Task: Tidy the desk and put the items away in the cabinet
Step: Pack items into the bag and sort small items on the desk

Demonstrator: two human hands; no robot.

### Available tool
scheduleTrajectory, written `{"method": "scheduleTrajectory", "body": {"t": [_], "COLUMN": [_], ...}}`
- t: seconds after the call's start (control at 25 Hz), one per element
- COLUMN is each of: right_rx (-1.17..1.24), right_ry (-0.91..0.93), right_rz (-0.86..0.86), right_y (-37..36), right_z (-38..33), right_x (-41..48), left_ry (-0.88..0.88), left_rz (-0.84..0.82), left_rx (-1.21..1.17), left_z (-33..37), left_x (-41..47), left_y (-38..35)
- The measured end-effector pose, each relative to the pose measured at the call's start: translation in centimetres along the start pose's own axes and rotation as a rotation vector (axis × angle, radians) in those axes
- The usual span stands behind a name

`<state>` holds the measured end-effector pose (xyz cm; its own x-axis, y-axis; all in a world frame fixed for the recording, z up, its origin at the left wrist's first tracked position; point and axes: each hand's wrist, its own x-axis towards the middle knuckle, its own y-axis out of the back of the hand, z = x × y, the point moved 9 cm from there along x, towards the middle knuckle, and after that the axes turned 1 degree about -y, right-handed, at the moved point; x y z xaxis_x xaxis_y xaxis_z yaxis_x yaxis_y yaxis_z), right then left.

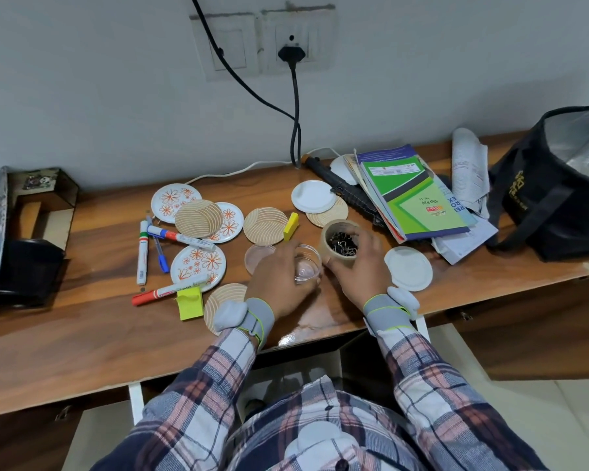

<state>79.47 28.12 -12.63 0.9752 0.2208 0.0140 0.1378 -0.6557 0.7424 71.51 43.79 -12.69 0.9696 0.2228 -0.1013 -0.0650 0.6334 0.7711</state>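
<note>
**Table, mid-tidy: both hands occupied at centre**

Item 1. Left hand [279, 283]: fingers curled round a clear cup [308, 263], held just above the table [82, 334] at centre.

Item 2. Right hand [357, 266]: wrapped about a brown tape roll [335, 227], which stands on the table just at 3 o'clock of the cup. The roll's core is full of black clips [344, 244].

Item 3. Clear lid [257, 256]: flat on the table, at 9 o'clock of the cup, partly under the left hand.

Item 4. Flowered plates [198, 263], three, and striped coasters [265, 225], several: scattered from 9 to 12 o'clock, some overlapping.

Item 5. White plates [313, 196]: one at 12 o'clock, one at 3 o'clock beside the right wrist.

Item 6. Markers [143, 253] and a blue pen [160, 253]: loose at 9 o'clock; a red marker [157, 294] lies at 8 o'clock.

Item 7. Yellow pads [189, 302]: one at 8 o'clock, one tilted at 12 o'clock.

Item 8. Booklets [419, 202], stacked over loose papers, at 2 o'clock; a black tool [347, 190] lies along their left edge.

Item 9. Black bag [551, 198]: open, far end at 3 o'clock.
</note>
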Motion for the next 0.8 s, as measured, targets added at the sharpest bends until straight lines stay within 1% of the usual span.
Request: {"method": "scheduleTrajectory", "body": {"t": [0.16, 0.28, 0.6, 0.68, 0.8], "right_rx": [0.074, 0.103, 0.109, 0.116, 0.142], "right_ry": [0.008, -0.001, 0.075, 0.097, 0.109], "right_rz": [0.105, 0.156, 0.08, 0.084, 0.095], "right_y": [2.7, 4.3, 2.4, 2.3, 2.6], "right_z": [0.2, 0.2, -2.4, -3.1, -3.3], "right_x": [1.0, 1.4, 0.2, 0.0, 0.1], "left_ry": [-0.015, 0.002, 0.053, 0.026, -0.066], "left_rz": [0.05, 0.045, -0.015, 0.025, 0.155], "left_rx": [0.018, 0.045, 0.099, 0.13, 0.171], "left_z": [0.1, 0.2, 0.1, 0.7, 2.7], "left_x": [0.0, 0.2, 1.1, 1.0, 1.3], "left_y": [0.3, 0.1, 0.5, 1.2, 2.5]}}
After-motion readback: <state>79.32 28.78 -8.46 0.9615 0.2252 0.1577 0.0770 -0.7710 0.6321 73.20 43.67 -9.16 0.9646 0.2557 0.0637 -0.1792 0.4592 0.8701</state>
